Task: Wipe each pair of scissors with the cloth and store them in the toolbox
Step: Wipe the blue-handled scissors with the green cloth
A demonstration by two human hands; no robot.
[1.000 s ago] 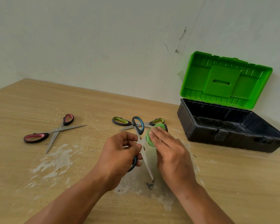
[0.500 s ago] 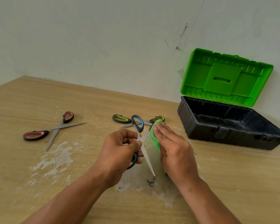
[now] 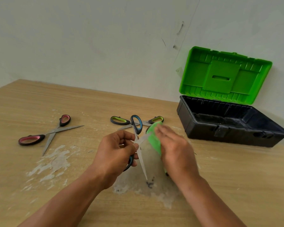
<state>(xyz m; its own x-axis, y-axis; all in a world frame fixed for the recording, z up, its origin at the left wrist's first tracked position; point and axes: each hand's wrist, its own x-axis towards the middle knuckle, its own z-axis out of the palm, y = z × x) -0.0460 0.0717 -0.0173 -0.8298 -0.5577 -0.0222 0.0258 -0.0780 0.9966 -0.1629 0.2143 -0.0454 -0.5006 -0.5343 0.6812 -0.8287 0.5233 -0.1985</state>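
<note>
Gripping hand: left hand (image 3: 115,149), fingers (image 3: 129,145) curled and pinched on the pivot and lower loop of the blue-handled scissors (image 3: 138,145).
Blue-handled scissors: open in an X above the bench (image 3: 39,202); oval loops of black plastic with a blue lining, one loop standing above the left fingers; thin bright steel blades, one tapering down to a point near the bench between the two hands.
Wiping hand: right hand (image 3: 175,151), fingers laid flat and close together, pressing the cloth (image 3: 153,138) onto the other blade; blurred.
Cloth: bright green, soft and folded, just under the right fingers, touching the blade.
Green-handled scissors: (image 3: 121,120) lay open on the bench just beyond both sets of fingers; black loops lined in lime green, partly hidden by the held pair.
Pink-handled scissors: (image 3: 46,134) lay open on the bench well to the left of the left fingers; black loops lined in pink, long steel blades crossed.
Toolbox: (image 3: 228,128) stood beyond and to the right of the right fingers; black ribbed plastic tray, lid (image 3: 223,76) of bright green moulded plastic raised upright, small latch on the front wall.
Bench surface: pale wood grain, with whitish scuffed patches beneath and left of the hands.
Writing: none legible.
</note>
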